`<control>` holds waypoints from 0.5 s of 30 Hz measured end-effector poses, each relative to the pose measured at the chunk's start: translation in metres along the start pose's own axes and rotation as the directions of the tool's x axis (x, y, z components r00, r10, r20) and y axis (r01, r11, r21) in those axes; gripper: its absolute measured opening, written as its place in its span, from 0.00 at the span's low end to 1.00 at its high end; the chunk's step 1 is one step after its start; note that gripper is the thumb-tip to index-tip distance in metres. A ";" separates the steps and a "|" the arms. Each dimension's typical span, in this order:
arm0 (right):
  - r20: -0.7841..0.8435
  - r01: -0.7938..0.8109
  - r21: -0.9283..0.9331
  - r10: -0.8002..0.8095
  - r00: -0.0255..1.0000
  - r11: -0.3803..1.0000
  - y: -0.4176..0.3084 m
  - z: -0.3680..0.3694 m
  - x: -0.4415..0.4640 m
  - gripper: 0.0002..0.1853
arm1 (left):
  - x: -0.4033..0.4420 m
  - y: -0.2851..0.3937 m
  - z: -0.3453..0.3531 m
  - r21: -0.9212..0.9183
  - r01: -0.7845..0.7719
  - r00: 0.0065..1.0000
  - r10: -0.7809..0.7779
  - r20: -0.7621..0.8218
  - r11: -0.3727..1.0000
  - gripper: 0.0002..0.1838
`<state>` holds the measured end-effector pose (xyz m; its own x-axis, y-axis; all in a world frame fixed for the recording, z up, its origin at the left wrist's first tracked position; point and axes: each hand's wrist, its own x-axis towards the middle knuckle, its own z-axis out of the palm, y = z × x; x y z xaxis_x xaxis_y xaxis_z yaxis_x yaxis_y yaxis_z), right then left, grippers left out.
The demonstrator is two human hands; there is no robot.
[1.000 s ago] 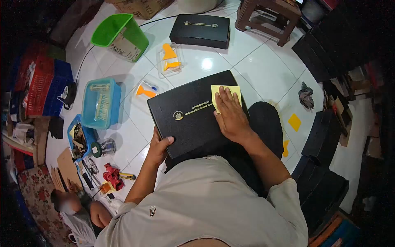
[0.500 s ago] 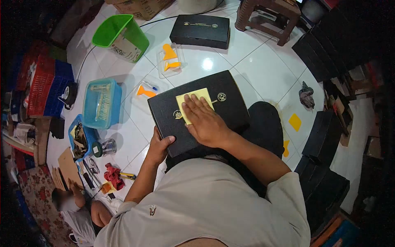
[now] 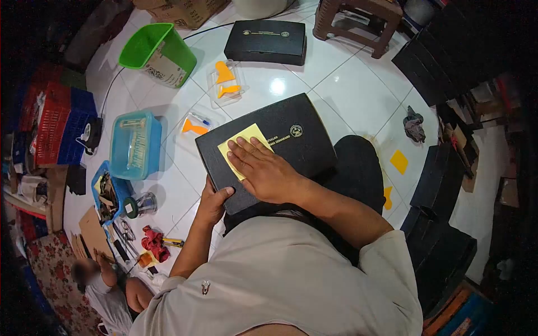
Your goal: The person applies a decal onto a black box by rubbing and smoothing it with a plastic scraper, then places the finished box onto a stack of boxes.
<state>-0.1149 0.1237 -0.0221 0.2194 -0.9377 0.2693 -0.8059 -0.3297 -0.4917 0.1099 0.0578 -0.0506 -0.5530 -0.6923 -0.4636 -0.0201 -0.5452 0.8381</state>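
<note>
A black box (image 3: 302, 157) with gold lettering and a round gold emblem lies tilted across my lap. My left hand (image 3: 214, 200) grips its near left corner, thumb on the top face and fingers hidden beneath. Flat on the lid, my right hand (image 3: 266, 172) presses a yellow square sheet (image 3: 255, 133) with outstretched fingers; whether the sheet is cloth or paper I cannot tell. The sheet covers part of the printing.
Another black box (image 3: 266, 45) lies ahead on the tiles, near a green bin (image 3: 174, 56) and orange scrapers (image 3: 224, 73). Blue tubs (image 3: 151, 151) stand left, black boxes (image 3: 434, 179) right. A brown stool (image 3: 358, 22) is far right. Another person (image 3: 109, 291) sits lower left.
My right hand and the yellow sheet have slid left across the lid, uncovering more gold lettering and covering the left emblem. My left hand keeps its hold on the corner.
</note>
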 end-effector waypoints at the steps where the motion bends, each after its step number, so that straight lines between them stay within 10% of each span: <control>1: 0.017 0.024 -0.005 -0.024 1.000 1.000 0.000 -0.001 0.001 0.34 | 0.000 0.000 0.000 -0.006 0.007 1.000 -0.007 0.004 1.000 0.49; 15: 0.149 0.232 0.077 -0.242 0.959 0.970 0.002 -0.009 -0.010 0.30 | 0.002 -0.008 -0.005 -0.057 0.026 1.000 -0.025 0.012 0.998 0.48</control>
<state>-0.1238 0.1333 -0.0179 0.4870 -0.8358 0.2536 -0.6882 -0.5459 -0.4779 0.1136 0.0584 -0.0597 -0.5622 -0.6728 -0.4809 0.0136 -0.5890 0.8080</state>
